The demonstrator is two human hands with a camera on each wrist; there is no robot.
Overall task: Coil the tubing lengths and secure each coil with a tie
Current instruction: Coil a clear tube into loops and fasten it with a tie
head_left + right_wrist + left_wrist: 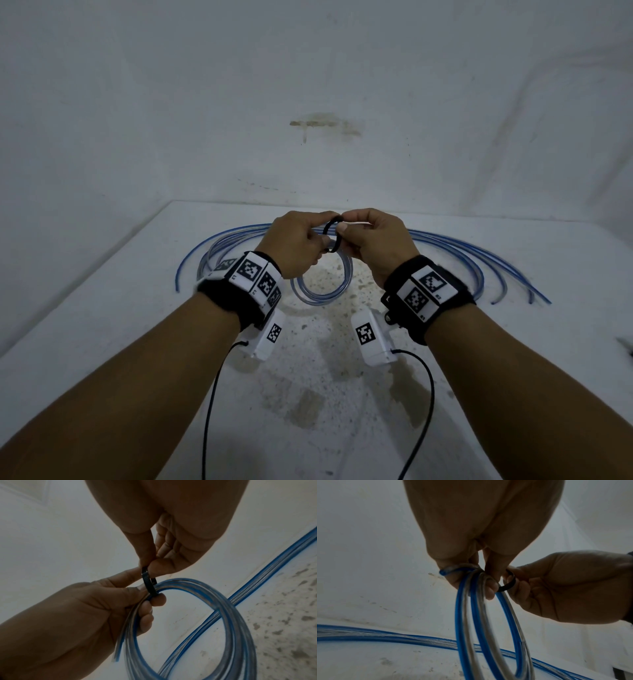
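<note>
A coil of clear, blue-striped tubing (320,298) hangs above the white table (102,325), gripped at its top by my left hand (317,240). A black tie (331,236) loops round the coil's strands between the two hands. My right hand (346,230) pinches the tie's upper part between thumb and forefinger. The left wrist view shows my curled left fingers (489,588) round the coil (464,615), with the tie (508,584) beside them. In the right wrist view the tie (148,584) wraps the coil (231,615) at my left fingertips.
Several loose tubing lengths (462,250) lie in long arcs across the back of the table, ends pointing toward me at left and right. A wall rises right behind the table. The tabletop under my hands is stained. A small dark object (625,346) shows at the right edge.
</note>
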